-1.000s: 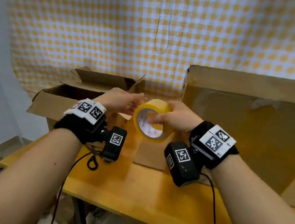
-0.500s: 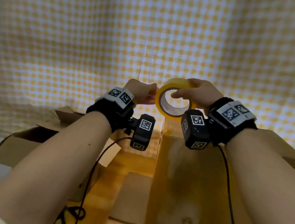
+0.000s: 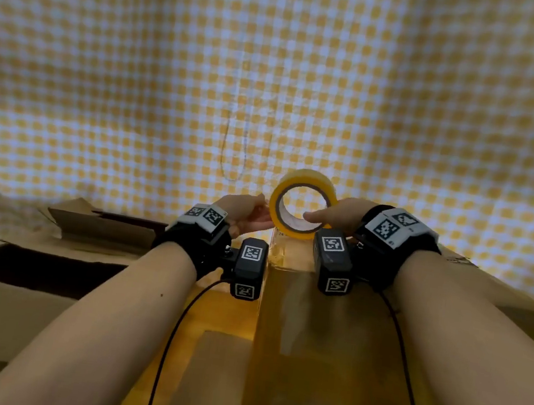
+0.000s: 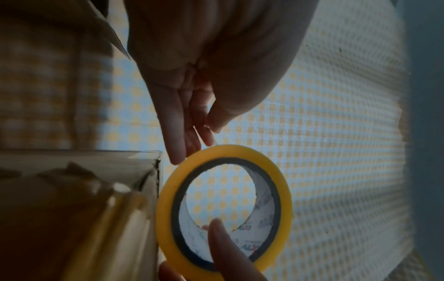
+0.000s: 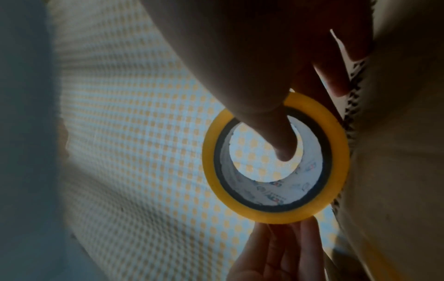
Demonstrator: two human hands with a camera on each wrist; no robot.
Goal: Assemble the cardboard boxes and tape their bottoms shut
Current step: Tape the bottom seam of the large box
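Observation:
A yellow tape roll (image 3: pixel 305 180) stands on edge at the near left corner of the tall cardboard box (image 3: pixel 323 360). My right hand (image 3: pixel 321 215) grips the roll, thumb inside the core and fingers behind it. In the right wrist view the thumb (image 5: pixel 281 148) lies in the core of the roll (image 5: pixel 338 163), beside the box (image 5: pixel 396 171). My left hand (image 3: pixel 262 213) pinches the tape's loose end at the roll's left rim. In the left wrist view my left hand (image 4: pixel 204 140) has thumb and fingers meeting just above the roll (image 4: pixel 286 205), next to the box corner (image 4: pixel 72 209).
An open cardboard box (image 3: pixel 11 305) sits at the left on the wooden table (image 3: pixel 222 311), with another open box (image 3: pixel 104 226) behind it. A flat cardboard piece (image 3: pixel 213 381) lies in front of the tall box. A checked yellow cloth (image 3: pixel 275 68) hangs behind.
Both hands lifted the roll from in front of the tall box to above its top. In the last half second they brought it down to the box's top corner.

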